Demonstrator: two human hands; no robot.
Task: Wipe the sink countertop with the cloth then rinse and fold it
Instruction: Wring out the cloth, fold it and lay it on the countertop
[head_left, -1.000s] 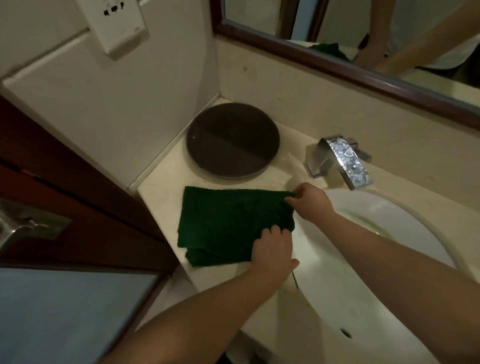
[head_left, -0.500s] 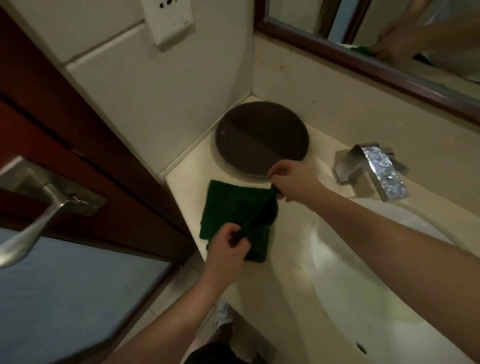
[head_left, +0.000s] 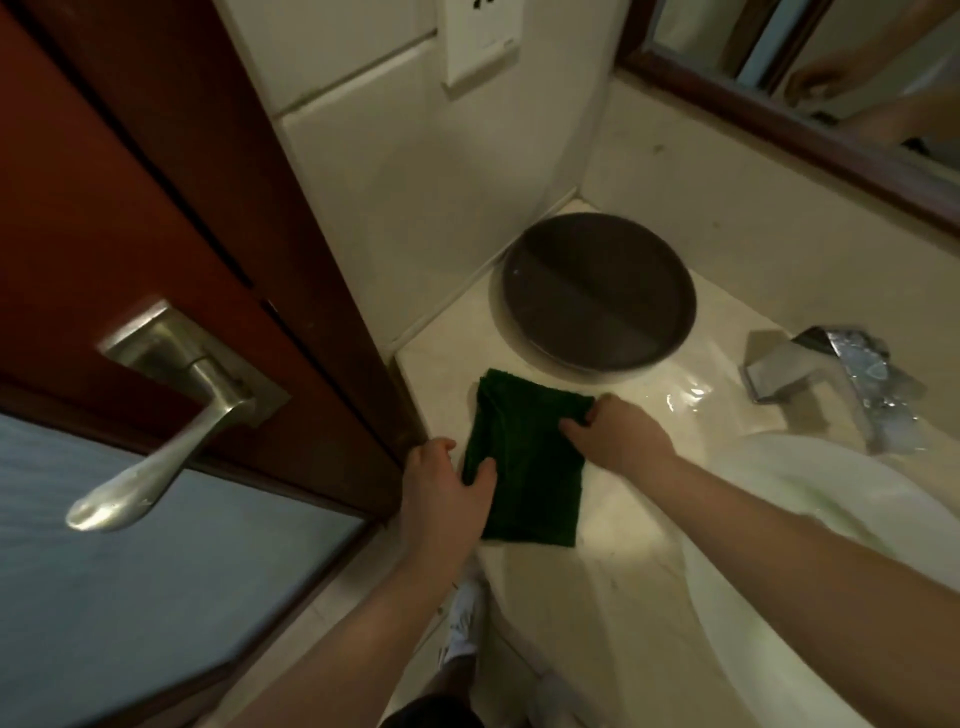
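Head view shows the green cloth (head_left: 527, 462) lying folded into a narrow rectangle on the countertop (head_left: 613, 566), flat between my two hands. My left hand (head_left: 441, 488) rests at its near-left edge, fingers loosely curled, thumb pressing down on the fabric and not clenched around it. My right hand (head_left: 618, 434) sits at the far-right corner, fingertips pinching the top layer there. Beyond my right fingers stands a dark round tray (head_left: 597, 291); off to their right are the faucet (head_left: 836, 379) and the sink basin (head_left: 831, 519). I judge the cloth soft, limp and light, probably damp, so it would sag and unfold if I lifted it by one corner. It is best taken at two corners, or pressed flat along the fold while creasing. The wet, glossy stone may let it slide.
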